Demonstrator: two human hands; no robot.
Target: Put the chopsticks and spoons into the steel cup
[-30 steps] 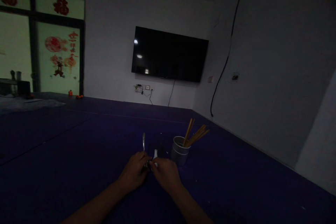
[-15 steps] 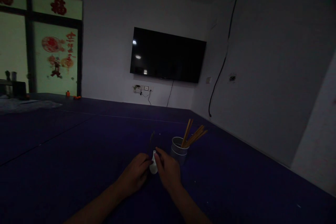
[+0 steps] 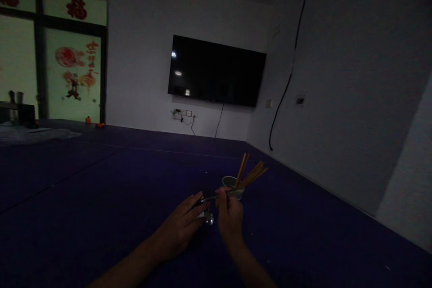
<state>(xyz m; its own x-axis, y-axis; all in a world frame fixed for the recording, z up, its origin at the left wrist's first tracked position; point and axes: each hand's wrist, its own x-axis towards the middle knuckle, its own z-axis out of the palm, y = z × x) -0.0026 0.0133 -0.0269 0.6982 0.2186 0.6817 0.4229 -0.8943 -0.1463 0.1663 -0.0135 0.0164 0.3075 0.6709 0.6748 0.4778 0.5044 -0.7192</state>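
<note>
Spoon (image 3: 209, 218) — shiny, smooth, metal-looking bowl, bright glints. Utensil (image 3: 212, 197) at the right fingers (image 3: 222, 192) — metallic sheen on its thin part, rest too dim to tell. Cup (image 3: 230, 182): grey, metal or plastic unclear. Sticks (image 3: 241, 170): wood-look, fairly matt. Desk (image 3: 135, 184): smooth, mostly matt. TV (image 3: 218, 72): glossy black screen, light reflections. Walls (image 3: 141, 63): matt, painted look.
</note>
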